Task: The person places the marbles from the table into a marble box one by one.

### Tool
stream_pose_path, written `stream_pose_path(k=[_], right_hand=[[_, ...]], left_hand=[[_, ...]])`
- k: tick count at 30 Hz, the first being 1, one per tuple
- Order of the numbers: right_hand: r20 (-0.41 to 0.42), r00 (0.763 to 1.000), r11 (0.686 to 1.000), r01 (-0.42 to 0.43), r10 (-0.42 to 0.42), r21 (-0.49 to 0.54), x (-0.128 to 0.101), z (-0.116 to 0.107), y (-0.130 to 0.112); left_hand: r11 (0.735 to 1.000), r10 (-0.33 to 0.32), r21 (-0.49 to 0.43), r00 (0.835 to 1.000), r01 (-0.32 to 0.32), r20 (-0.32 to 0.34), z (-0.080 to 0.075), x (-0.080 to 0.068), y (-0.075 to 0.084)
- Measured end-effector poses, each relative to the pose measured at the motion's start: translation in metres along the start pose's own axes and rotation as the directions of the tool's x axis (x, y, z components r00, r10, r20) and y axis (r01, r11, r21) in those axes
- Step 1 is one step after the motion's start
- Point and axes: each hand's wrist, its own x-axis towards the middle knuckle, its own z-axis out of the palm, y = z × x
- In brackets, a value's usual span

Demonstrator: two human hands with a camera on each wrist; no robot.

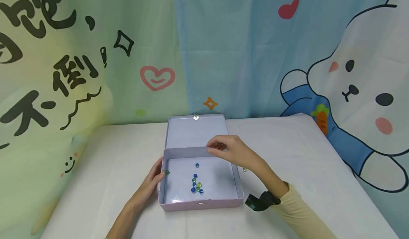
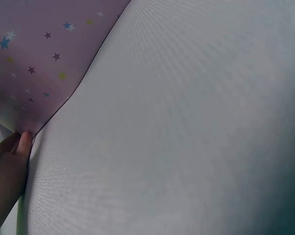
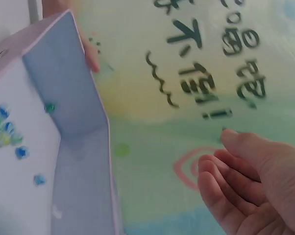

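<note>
A lilac hinged box (image 1: 201,204) stands on the table with its lid (image 1: 196,130) tipped back. Blue and green glass marbles (image 1: 194,184) lie in a loose line on its pale floor, and a green marble (image 1: 167,172) is by the left wall. My left hand (image 1: 148,185) grips the left side, thumb at the rim; in the left wrist view its fingers (image 2: 23,145) touch the star-patterned outside. Over the far right corner hovers my right hand (image 1: 231,150), fingers loosely bent and nothing between thumb and fingertips (image 3: 231,137).
One greenish marble (image 1: 244,169) lies on the white tablecloth (image 1: 287,150), just outside the box's right wall. A dark wrist strap (image 1: 263,200) sits on the right forearm. Behind the table hangs a printed curtain (image 1: 220,47).
</note>
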Motion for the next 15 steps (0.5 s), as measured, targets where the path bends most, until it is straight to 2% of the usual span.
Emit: stream_pose_path(k=[3,7,11,15], right_hand=[[-0.121,0.989,0.996,-0.086,0.088,0.017,-0.024,-0.003,0.018],[-0.236,0.954,0.982,-0.189,0.186,0.010,-0.051,-0.001,0.044],[-0.287,0.923,0.963,-0.269,0.255,-0.012,-0.072,0.009,0.071],[-0.309,0.920,0.965,-0.261,0.240,-0.027,-0.087,0.023,0.092]], left_hand=[[1.000,-0.004,0.006,1.000,0.004,0.002,0.001,0.000,-0.001],[1.000,-0.007,0.009,1.000,0.007,-0.001,0.001,-0.001,-0.001],[1.000,-0.008,0.005,1.000,0.009,-0.003,-0.001,-0.001,0.000],[1.000,-0.014,0.003,1.000,0.014,-0.008,-0.001,0.000,-0.001]])
